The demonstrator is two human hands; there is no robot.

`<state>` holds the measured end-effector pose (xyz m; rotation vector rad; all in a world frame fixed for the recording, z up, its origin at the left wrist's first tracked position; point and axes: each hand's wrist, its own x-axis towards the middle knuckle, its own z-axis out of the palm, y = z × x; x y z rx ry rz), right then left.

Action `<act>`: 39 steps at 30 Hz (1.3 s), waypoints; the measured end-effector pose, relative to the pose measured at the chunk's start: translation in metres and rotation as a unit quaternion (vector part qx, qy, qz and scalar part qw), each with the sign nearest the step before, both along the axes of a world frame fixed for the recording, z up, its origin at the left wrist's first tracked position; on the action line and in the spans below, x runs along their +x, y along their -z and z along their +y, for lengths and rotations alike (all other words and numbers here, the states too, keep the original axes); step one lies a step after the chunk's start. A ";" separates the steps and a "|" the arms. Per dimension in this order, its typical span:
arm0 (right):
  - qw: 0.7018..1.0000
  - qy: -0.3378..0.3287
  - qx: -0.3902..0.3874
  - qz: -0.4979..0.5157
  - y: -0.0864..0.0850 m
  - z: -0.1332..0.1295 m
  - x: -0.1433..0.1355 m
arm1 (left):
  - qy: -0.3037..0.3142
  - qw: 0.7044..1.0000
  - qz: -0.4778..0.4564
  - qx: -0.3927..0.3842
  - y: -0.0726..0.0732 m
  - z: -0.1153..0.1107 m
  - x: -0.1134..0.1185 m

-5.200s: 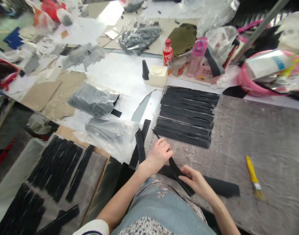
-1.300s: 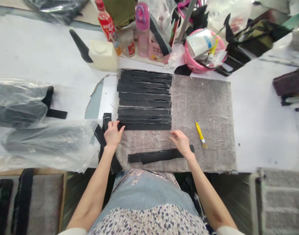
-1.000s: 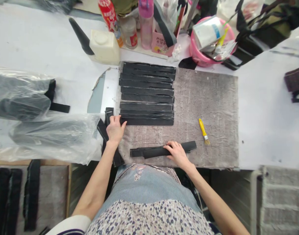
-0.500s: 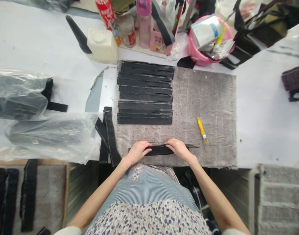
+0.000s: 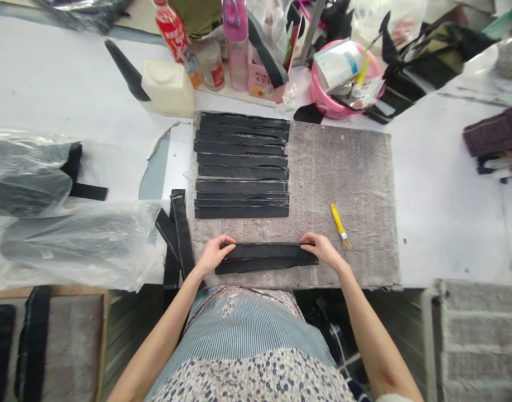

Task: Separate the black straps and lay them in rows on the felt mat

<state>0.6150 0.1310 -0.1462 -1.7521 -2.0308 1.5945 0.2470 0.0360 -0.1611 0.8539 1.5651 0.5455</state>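
Near the front edge of the grey board (image 5: 343, 162), a black strip (image 5: 266, 250) is stretched sideways between my hands. My left hand (image 5: 216, 252) pinches its left end and my right hand (image 5: 320, 248) pinches its right end. Just below it lies a second black strip (image 5: 266, 264), partly overlapped by the first. Farther up the board, several black strips (image 5: 242, 212) lie flat in parallel rows. A yellow-handled brush (image 5: 339, 223) rests to the right of my right hand, bristles toward me.
Loose black strips (image 5: 181, 229) hang over the board's left edge. Plastic-wrapped bundles (image 5: 84, 240) lie at the left. Along the back stand a cream container (image 5: 170, 89), a glass jar (image 5: 211, 64), a pink bottle (image 5: 235, 50) and a pink basket (image 5: 348, 109).
My hands have moved apart to the ends of the strip, which is now straight and flat, with the second strip showing below it. The whole view has shifted slightly.
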 end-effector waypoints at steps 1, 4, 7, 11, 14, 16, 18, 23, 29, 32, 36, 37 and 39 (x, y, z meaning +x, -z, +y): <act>1.000 0.018 -0.002 0.023 0.002 -0.001 -0.001 | 0.000 1.000 0.014 0.012 -0.002 0.001 -0.003; 0.995 0.070 0.005 0.073 0.006 -0.001 -0.011 | -0.009 0.997 0.051 0.059 -0.007 0.007 -0.016; 0.988 0.118 0.028 0.096 0.011 0.003 -0.029 | -0.040 0.992 0.080 0.089 -0.010 0.014 -0.033; 0.979 0.155 0.057 0.120 0.017 0.015 -0.057 | -0.069 0.980 0.132 0.130 -0.008 0.023 -0.054; 0.974 0.168 0.082 0.129 0.020 0.024 -0.074 | -0.069 0.970 0.188 0.137 -0.003 0.028 -0.066; 0.972 0.171 0.106 0.121 0.022 0.029 -0.080 | -0.064 0.963 0.223 0.137 0.000 0.032 -0.069; 0.971 0.170 0.135 0.103 0.023 0.032 -0.084 | -0.052 0.955 0.260 0.136 0.001 0.035 -0.069; 0.965 0.164 0.195 0.059 0.028 0.034 -0.086 | -0.043 0.935 0.324 0.140 -0.004 0.040 -0.061; 0.959 0.162 0.226 0.043 0.028 0.034 -0.092 | -0.054 0.922 0.347 0.161 -0.002 0.041 -0.059; 0.948 0.118 0.292 -0.055 0.021 0.032 -0.096 | -0.016 0.898 0.409 0.158 -0.002 0.043 -0.055; 0.923 0.041 0.350 -0.153 0.006 0.019 -0.089 | 0.028 0.833 0.524 0.173 -0.007 0.040 -0.046; 0.927 0.015 0.342 -0.153 0.003 0.014 -0.085 | 0.029 0.824 0.538 0.178 -0.009 0.037 -0.044; 0.940 -0.050 0.307 -0.138 -0.004 -0.001 -0.075 | 0.040 0.826 0.530 0.190 -0.011 0.030 -0.039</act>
